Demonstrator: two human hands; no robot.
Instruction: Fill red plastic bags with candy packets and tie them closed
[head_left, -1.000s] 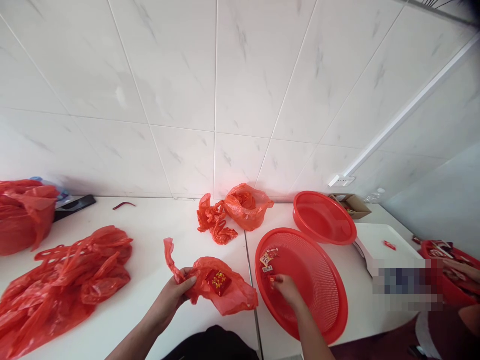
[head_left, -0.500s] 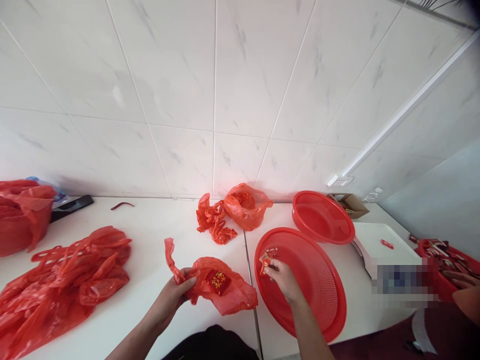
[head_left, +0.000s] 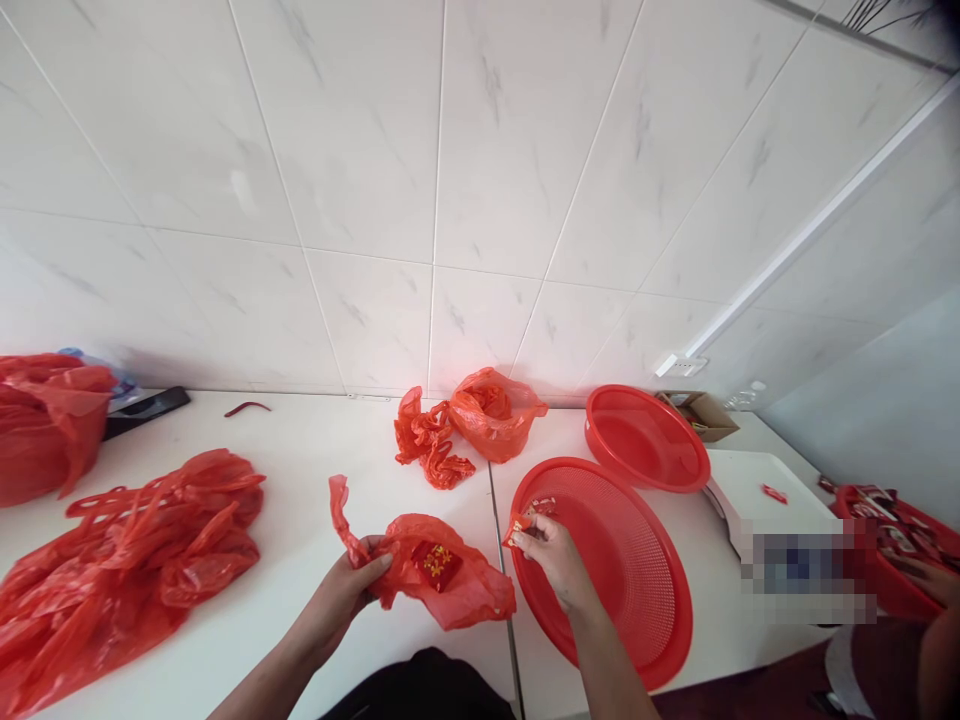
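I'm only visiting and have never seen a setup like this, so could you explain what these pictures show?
There is no machine at work here: these are a person's own bare hands, seen by a camera worn on the head, looking forward and down.

The left hand holds a thin red plastic bag. A darker red packet with yellow marks shows there, though whether inside or on top is unclear. The right hand pinches something small and red over the near-left rim of a red basket with holes.

On the white table there are also a red basin behind the basket and a large heap of red plastic at left. At far right is another person's hand.
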